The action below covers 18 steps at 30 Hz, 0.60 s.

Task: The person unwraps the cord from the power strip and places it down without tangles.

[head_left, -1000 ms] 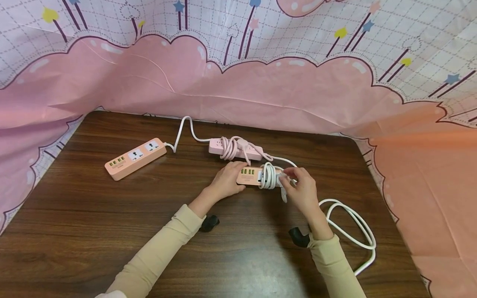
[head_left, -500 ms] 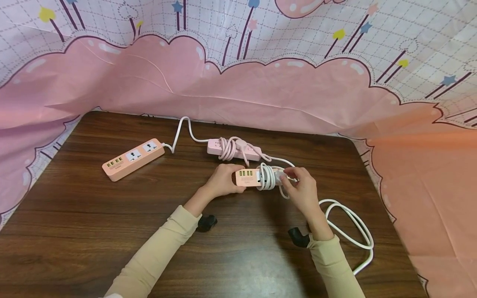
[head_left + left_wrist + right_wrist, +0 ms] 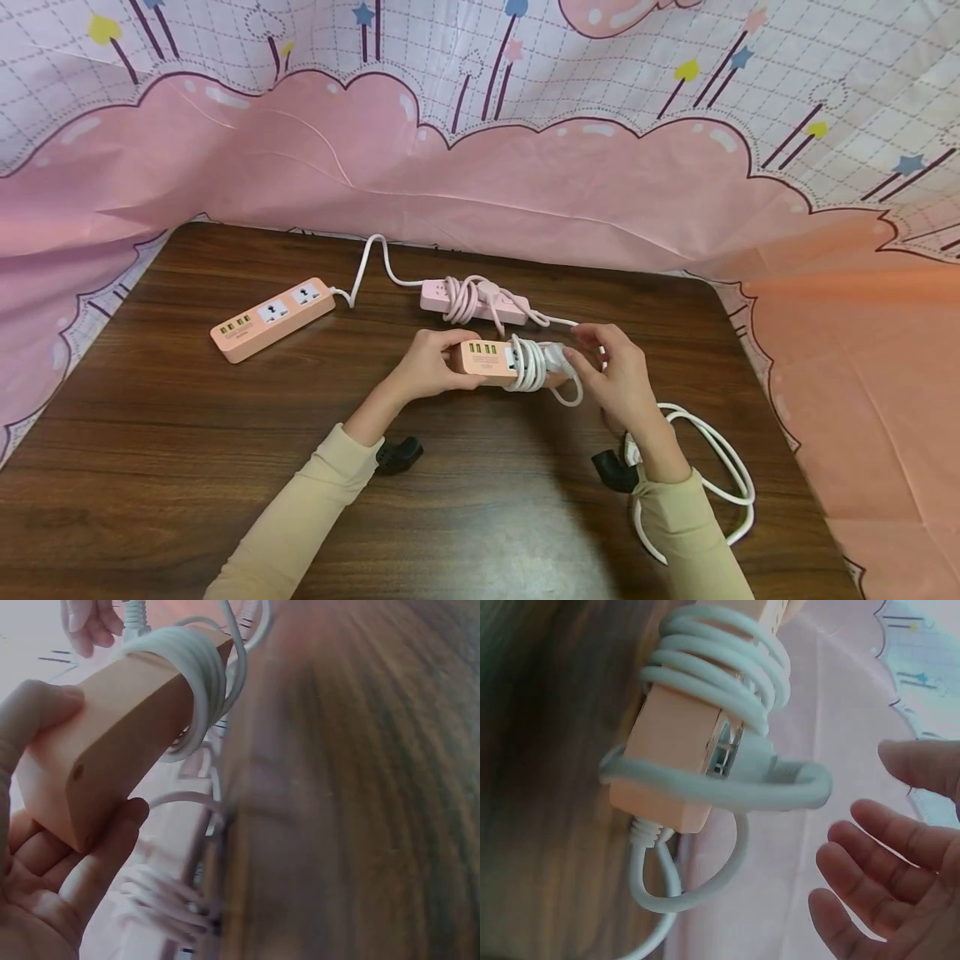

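A peach power strip [image 3: 486, 363] with USB ports is held at its left end by my left hand [image 3: 426, 367]. The left wrist view shows the thumb on one side and fingers on another, with the strip [image 3: 120, 712] tilted. Several turns of white cord [image 3: 530, 365] wrap its middle. A plug [image 3: 754, 759] sits against the socket face beside the coils, and a loop of cord passes around the strip's end. To the right, my right hand [image 3: 618, 375] has its fingers spread; the right wrist view shows a gap between them and the plug.
Behind stands a pink power strip [image 3: 510, 312] wrapped in its own pink cord. Another peach power strip [image 3: 273, 323] lies at the left with a white cable [image 3: 362, 267]. Loops of white cable [image 3: 738, 471] lie at the right. A patterned curtain [image 3: 465, 200] borders the table.
My left hand has shifted the strip left and toward me, with its end raised. My right hand has let go at the plug and opened its fingers.
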Each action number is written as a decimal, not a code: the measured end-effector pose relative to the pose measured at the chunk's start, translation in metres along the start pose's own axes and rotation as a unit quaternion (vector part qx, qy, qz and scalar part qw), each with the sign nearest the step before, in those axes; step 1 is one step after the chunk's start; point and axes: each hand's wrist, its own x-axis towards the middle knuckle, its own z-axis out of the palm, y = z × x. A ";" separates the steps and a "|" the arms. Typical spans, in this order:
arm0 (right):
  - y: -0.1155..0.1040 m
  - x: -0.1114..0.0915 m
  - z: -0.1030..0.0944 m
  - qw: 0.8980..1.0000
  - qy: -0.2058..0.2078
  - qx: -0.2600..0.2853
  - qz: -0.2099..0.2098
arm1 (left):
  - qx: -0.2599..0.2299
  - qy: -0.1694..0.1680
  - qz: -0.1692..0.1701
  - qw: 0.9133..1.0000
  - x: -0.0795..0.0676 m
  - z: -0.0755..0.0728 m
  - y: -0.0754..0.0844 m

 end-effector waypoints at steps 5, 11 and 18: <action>-0.011 0.008 -0.010 0.998 -0.033 0.017 -0.049 | -0.041 0.020 -0.004 0.999 -0.005 -0.012 0.015; -0.023 0.018 -0.015 0.993 -0.089 0.008 -0.071 | -0.077 0.043 0.005 0.996 -0.008 -0.022 0.028; -0.031 0.029 -0.020 0.988 -0.114 0.002 -0.102 | -0.083 0.054 0.018 0.995 -0.011 -0.028 0.040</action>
